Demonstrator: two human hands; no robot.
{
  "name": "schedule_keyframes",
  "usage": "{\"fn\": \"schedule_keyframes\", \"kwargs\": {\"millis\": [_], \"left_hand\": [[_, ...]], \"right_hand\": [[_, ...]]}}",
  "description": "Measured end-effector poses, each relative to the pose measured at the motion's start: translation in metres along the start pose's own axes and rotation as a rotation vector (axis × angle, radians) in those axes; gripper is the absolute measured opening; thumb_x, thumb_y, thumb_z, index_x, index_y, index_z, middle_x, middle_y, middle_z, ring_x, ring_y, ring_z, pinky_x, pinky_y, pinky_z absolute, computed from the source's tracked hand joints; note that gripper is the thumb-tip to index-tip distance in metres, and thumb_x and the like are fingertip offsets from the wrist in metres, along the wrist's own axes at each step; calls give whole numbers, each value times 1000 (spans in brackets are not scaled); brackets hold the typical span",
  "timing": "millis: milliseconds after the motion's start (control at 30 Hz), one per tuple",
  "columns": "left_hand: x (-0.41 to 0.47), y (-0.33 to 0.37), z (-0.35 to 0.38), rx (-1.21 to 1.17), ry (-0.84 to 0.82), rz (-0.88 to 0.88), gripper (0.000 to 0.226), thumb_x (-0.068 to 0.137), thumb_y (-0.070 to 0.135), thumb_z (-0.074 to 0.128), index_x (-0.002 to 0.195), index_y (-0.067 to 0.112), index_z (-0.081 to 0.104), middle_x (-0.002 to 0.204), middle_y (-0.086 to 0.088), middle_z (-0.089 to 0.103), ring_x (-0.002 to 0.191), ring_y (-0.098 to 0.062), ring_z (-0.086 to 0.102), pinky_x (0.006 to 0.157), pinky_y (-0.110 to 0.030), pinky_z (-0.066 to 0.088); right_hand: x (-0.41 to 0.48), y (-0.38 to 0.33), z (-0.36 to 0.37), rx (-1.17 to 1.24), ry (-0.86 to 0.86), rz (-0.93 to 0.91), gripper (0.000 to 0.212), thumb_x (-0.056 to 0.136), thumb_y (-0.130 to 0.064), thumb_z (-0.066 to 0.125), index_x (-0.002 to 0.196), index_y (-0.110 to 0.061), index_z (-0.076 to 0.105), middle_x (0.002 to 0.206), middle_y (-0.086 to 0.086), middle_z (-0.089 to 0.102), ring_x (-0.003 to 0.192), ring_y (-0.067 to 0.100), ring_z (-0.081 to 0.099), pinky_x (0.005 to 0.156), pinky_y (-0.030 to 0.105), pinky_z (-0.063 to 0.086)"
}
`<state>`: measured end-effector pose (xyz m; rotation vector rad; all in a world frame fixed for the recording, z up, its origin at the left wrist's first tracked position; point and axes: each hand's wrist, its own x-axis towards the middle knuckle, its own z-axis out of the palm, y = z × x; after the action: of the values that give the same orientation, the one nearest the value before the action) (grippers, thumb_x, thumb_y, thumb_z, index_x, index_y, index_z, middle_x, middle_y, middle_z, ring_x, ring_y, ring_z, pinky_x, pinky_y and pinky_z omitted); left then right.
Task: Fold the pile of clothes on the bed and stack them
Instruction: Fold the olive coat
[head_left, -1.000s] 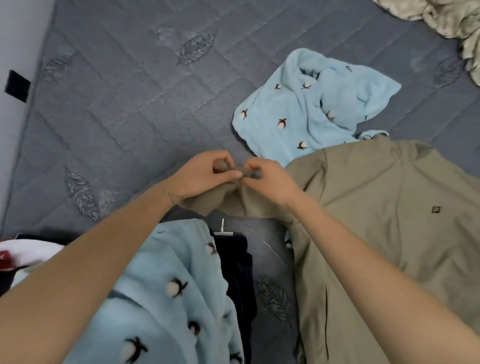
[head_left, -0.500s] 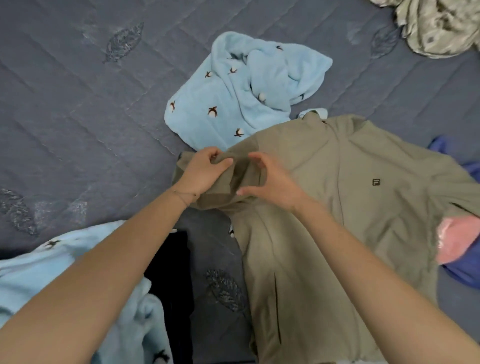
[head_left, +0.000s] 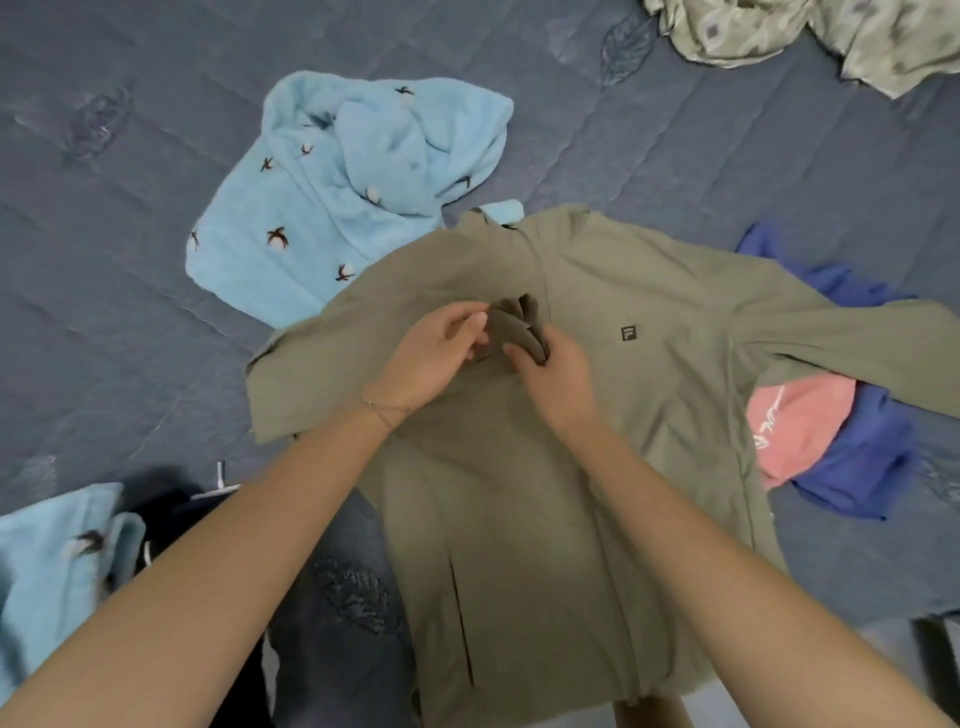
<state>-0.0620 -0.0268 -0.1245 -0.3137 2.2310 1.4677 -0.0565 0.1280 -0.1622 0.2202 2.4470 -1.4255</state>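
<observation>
An olive-green jacket (head_left: 613, 415) with a small square logo lies spread face up on the grey quilted bed (head_left: 130, 322). Its left sleeve is folded across the chest, and the cuff end (head_left: 519, 325) sits bunched between my hands. My left hand (head_left: 434, 358) pinches the cuff from the left. My right hand (head_left: 558, 376) grips the same cuff from the right. The jacket's other sleeve stretches off to the right edge.
A light-blue fleece garment (head_left: 343, 192) with cotton-flower print lies crumpled beyond the jacket. Another light-blue fleece piece (head_left: 52, 561) and a dark garment (head_left: 176, 509) sit at lower left. Blue (head_left: 862, 467) and pink (head_left: 800, 421) clothes lie under the right sleeve. A pale patterned cloth (head_left: 810, 36) is at top right.
Both hands carried the sleeve cuff from the jacket's left edge inward onto the chest, folding the sleeve over. My view shifted right, bringing the blue and pink clothes into sight.
</observation>
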Motion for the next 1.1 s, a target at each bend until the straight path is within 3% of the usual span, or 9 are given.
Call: {"fn": "schedule_keyframes", "kwargs": {"millis": [100,233,400,533,600,667,933,1000,1100], "left_hand": [[5,-6,25,322,103,166,36,103,27,48,136,19,55,120,-2,58,108,-12,51,95,-9,31],[15,-10,77,585,145,207,54,95,45,39,144,24,48,134,-12,50,123,-30,48,105,-43,38],[33,8,141,683,40,160,55,103,33,42,155,34,21,164,-8,11,150,-29,10,120,-46,13],[50,13,174,767,1,146,60,103,32,43,155,35,14,165,-3,4,152,-24,3,121,-46,7],[56,14,184,815,11,101,64,101,36,46,156,35,12,166,-2,3,152,-24,2,121,-46,4],[59,18,193,831,49,74,67,100,39,48,156,35,12,166,-2,0,152,-24,1,120,-47,2],[67,52,234,936,111,338,64,98,41,49,155,34,21,165,-6,7,152,-29,3,118,-54,-2],[73,63,250,952,103,383,66,94,43,49,154,33,25,165,-7,10,151,-31,6,117,-56,-1],[83,78,278,997,74,446,66,91,49,43,153,32,30,164,-6,16,151,-33,10,117,-57,0]], "right_hand": [[9,15,-32,65,112,76,18,94,-15,62,93,4,63,90,14,68,85,28,61,75,36,44],[16,33,-81,176,195,127,19,97,-17,58,89,0,64,84,9,66,81,19,58,69,27,40],[33,67,-130,141,241,150,19,94,-20,62,79,-7,63,73,3,61,75,19,57,69,31,44],[47,88,-159,-57,181,89,13,89,-17,67,81,-8,66,72,4,61,71,21,54,63,29,33],[51,97,-166,-153,142,25,9,86,-15,69,90,-7,71,81,7,69,78,25,61,72,33,45],[54,106,-172,-244,136,-45,22,81,-19,70,101,-11,72,95,8,72,91,31,64,85,42,51],[28,139,-217,-524,139,-69,60,90,-38,60,144,-15,47,148,16,44,142,39,30,116,50,24],[23,150,-235,-573,147,-42,63,93,-40,58,150,-21,38,156,12,33,146,36,20,118,47,16],[20,172,-265,-600,220,-25,66,92,-43,58,150,-22,36,156,14,34,146,37,22,117,48,18]]}}
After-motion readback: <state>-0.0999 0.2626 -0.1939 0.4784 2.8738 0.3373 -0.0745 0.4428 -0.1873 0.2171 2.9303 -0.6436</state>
